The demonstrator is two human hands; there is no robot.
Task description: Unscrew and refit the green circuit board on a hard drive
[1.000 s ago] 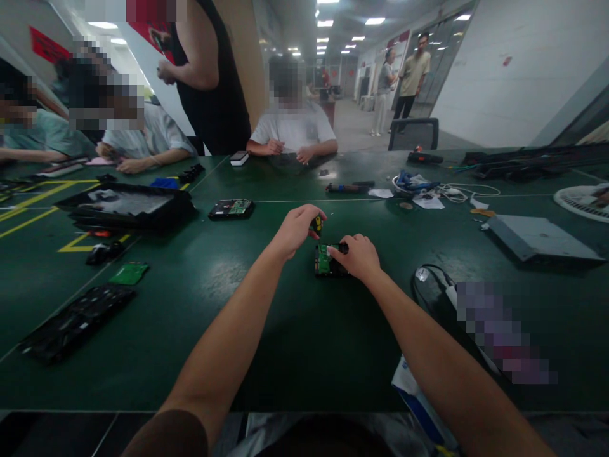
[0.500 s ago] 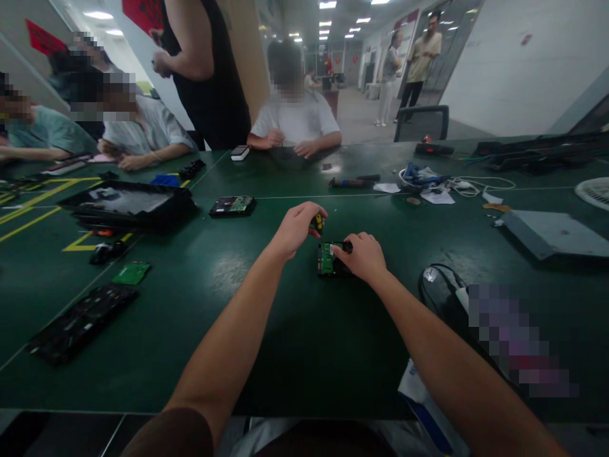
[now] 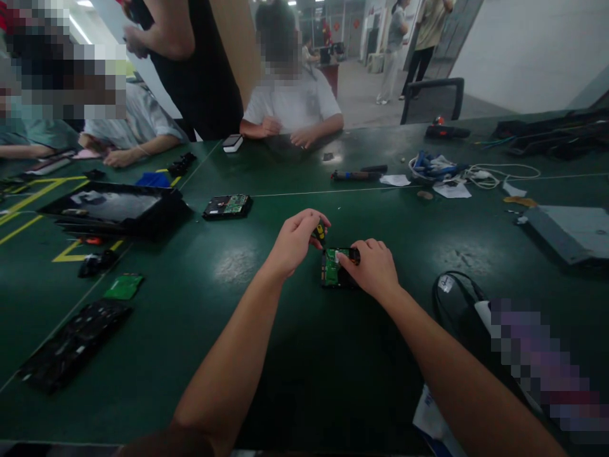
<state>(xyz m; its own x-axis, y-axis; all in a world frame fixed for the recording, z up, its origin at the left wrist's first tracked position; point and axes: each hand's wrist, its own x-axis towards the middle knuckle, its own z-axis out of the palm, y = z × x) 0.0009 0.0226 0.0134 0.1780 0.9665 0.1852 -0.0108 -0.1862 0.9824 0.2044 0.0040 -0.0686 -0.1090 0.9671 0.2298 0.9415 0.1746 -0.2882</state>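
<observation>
My left hand [image 3: 299, 240] is closed around a yellow-and-black screwdriver [image 3: 320, 232], held upright with its lower end by the far left corner of a hard drive [image 3: 332, 279]. The drive lies flat on the green table, its green circuit board [image 3: 333, 261] facing up. My right hand [image 3: 375, 265] grips the drive's right end, thumb on top near a small white spot and fingers over the far side. Whether the screwdriver's tip touches a screw cannot be made out.
Another hard drive [image 3: 227, 207] lies to the far left. A black tray [image 3: 114, 206], a loose green circuit board [image 3: 124, 287] and a black part [image 3: 73, 343] sit further left. On the right are a grey metal box [image 3: 573, 231] and a cable [image 3: 440, 301]. A person [image 3: 292, 105] sits opposite.
My left hand has brought the screwdriver down to the drive's corner, and the tool now stands more upright. My right hand keeps its hold on the drive. The camera view has tilted down.
</observation>
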